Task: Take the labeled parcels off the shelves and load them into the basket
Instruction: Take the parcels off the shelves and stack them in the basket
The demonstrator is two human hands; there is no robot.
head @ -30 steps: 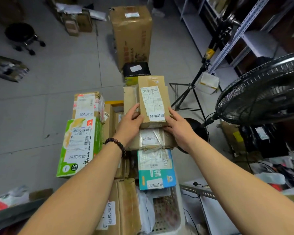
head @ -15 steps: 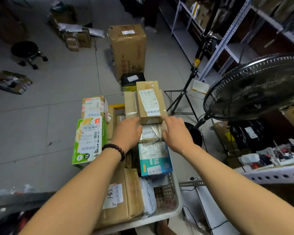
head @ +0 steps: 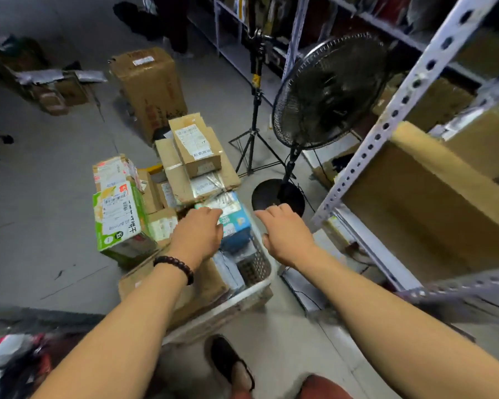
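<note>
- Beyond our fingertips (head: 272,212), the labeled carton (head: 195,148) lies atop the parcels heaped in the white basket (head: 244,296).
- Our left hand (head: 198,236) hangs loosely curled, empty, over the blue box (head: 235,223).
- Our right hand (head: 285,233), relaxed and empty, is just right of it.

Parcels (head: 196,145) pile in the basket (head: 236,300) ahead of my left fingers (head: 211,217); the fan (head: 326,90) stands beyond my right fingers (head: 271,213).
</note>
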